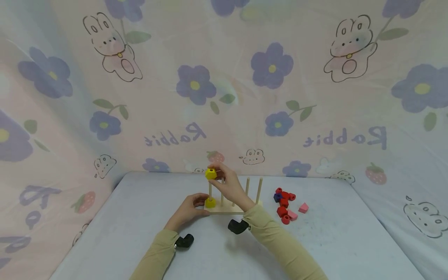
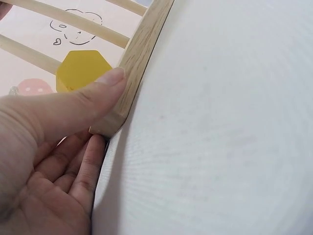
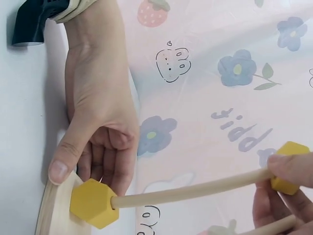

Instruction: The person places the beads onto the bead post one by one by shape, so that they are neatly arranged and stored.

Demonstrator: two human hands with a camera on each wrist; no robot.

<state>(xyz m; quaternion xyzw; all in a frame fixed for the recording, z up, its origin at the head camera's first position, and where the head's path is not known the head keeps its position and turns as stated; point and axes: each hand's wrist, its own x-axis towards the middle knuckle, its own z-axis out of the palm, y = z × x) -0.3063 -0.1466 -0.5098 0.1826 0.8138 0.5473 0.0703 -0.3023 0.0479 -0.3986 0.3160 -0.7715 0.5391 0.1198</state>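
A wooden peg board with several upright pegs stands on the table. My left hand grips its left end, thumb along the front edge and the other fingers around the end. One yellow faceted bead sits at the bottom of the leftmost peg. At that peg's top, my right hand pinches a second yellow bead between thumb and fingers. This bead meets the peg's tip; whether the tip is inside its hole I cannot tell. The right forearm hides part of the board.
Right of the board lies a loose group of red beads, with a dark blue bead among them. Pink blocks lie beside these. A patterned cloth hangs behind the white table.
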